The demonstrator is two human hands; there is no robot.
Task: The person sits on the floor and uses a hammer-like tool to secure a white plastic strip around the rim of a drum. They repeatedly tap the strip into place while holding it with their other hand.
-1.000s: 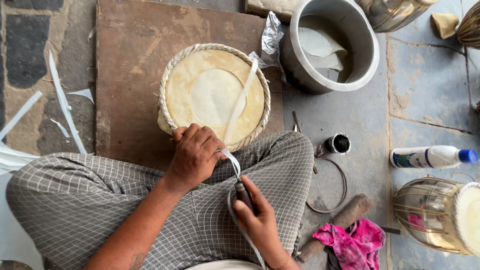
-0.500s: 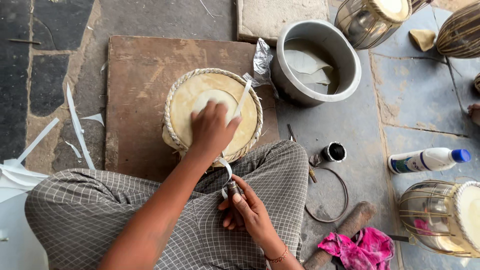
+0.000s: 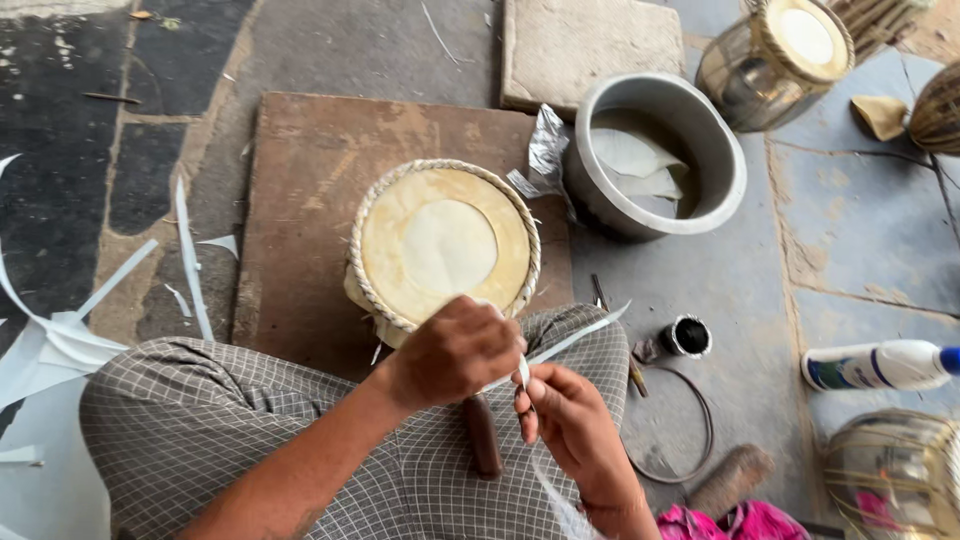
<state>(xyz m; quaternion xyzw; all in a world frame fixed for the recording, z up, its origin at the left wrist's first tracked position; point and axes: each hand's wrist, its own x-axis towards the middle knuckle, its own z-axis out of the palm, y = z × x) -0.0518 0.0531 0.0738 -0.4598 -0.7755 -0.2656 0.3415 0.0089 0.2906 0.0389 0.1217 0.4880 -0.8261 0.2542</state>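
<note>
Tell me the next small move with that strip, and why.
Probably draw the strip further through toward the lap. Both hands meet at the drum's near rim: the left hand grips at the braided edge, the right hand pinches the strip, and its free end pokes out slack to the right, so it seems not pulled tight.

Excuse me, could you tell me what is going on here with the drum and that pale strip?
A person sits on the ground with a small drum on a wooden board in front of their knees. Both hands meet over the lap: the left hand and right hand pinch a thin pale strip that sticks out to the right. A dark-handled tool lies on the checked cloth below. A grey basin holding pale pieces stands beyond, and white offcuts litter the floor.
</note>
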